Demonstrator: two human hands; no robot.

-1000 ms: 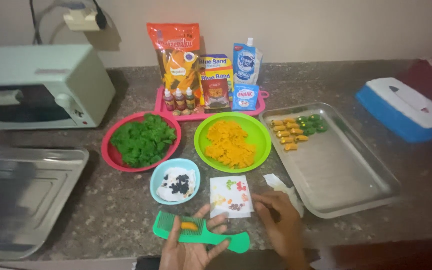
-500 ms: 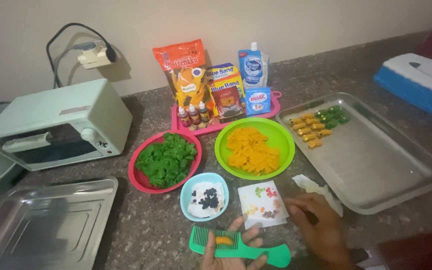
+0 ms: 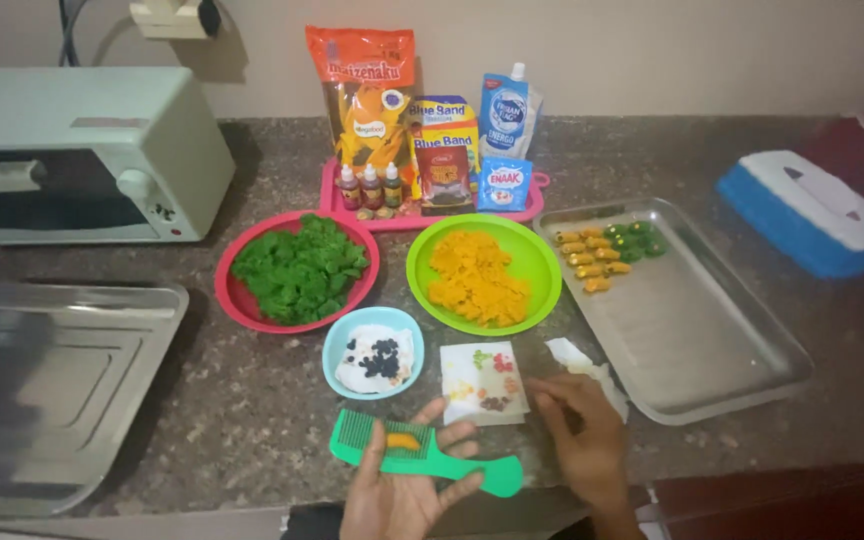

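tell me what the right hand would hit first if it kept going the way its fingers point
Most likely the small white paper with coloured bits, just ahead and left of the right hand. Its fingers point up-left, already at the paper's edge; depth is hard to judge.
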